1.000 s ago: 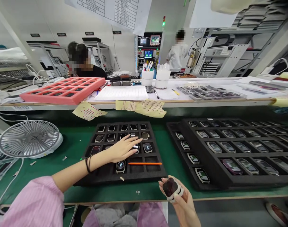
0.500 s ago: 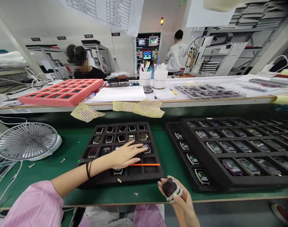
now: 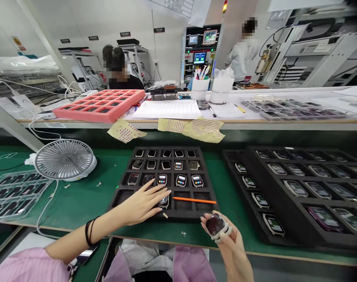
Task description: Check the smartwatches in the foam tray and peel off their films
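Note:
My left hand [image 3: 141,205] lies palm down over the bottom row of a black foam tray [image 3: 181,214], its fingertips reaching a smartwatch [image 3: 163,201] and partly covering it. Several more smartwatches sit in the tray's square pockets, some with lit colourful screens. An orange stick [image 3: 194,200] lies across the empty pockets to the right of that hand. Below the tray's front edge, my right hand [image 3: 229,243] grips a smartwatch [image 3: 216,225] with a dark red glossy face and a pale band edge.
A larger black foam tray [image 3: 296,188] of smartwatches lies to the right. A white fan [image 3: 65,159] and a clear tray [image 3: 15,196] are at left. Yellow sticker sheets [image 3: 190,129] hang from the shelf, which holds a pink tray [image 3: 99,105]. A seated co-worker [image 3: 118,74] is beyond.
My left hand has moved down from the middle rows to the bottom row, onto a smartwatch. The whole scene has shifted right in view. My right hand still holds its smartwatch.

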### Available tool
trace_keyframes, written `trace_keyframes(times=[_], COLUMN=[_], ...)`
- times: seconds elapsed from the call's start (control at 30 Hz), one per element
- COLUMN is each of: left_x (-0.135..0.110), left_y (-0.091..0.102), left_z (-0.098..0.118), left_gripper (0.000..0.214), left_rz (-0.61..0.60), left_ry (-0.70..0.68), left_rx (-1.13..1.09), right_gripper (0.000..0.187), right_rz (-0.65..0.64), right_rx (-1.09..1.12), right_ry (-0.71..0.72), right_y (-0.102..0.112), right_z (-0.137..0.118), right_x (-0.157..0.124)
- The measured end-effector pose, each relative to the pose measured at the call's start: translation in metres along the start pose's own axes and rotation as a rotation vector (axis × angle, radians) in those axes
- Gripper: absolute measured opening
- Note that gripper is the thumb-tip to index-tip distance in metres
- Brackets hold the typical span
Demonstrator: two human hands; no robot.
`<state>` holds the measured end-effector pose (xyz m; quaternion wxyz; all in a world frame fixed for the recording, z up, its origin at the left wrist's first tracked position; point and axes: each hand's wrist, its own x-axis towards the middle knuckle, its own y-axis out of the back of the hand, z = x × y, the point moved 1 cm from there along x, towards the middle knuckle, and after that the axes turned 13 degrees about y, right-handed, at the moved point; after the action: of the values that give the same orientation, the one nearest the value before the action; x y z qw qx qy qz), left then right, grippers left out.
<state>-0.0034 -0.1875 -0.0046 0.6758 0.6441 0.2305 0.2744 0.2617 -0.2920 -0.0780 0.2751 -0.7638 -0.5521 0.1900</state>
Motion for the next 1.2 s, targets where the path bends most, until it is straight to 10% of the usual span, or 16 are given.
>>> trace_keyframes(times=[0.5, 0.87, 1.2], left_x=[-0.053, -0.063, -0.081], left_y=[0.008, 0.021, 0.017], left_z=[-0.005, 0.005, -0.03], left_gripper=[0.057, 0.066, 0.05], left_rz=[0.164, 0.194, 0.309], left_ry=[0.102, -0.077, -0.131], left_rx=[-0.21, -0.537, -0.567], right_gripper=[0.042, 0.044, 0.044], right_rz=[-0.078, -0.407, -0.484], right_rx=[-0.05, -0.145, -0.183], right_ry=[-0.05, -0.152, -0.247], right_y=[-0.038, -0.121, -0.169], right_z=[0.009, 0.034, 0.07], right_x=[-0.008, -0.001, 0.002])
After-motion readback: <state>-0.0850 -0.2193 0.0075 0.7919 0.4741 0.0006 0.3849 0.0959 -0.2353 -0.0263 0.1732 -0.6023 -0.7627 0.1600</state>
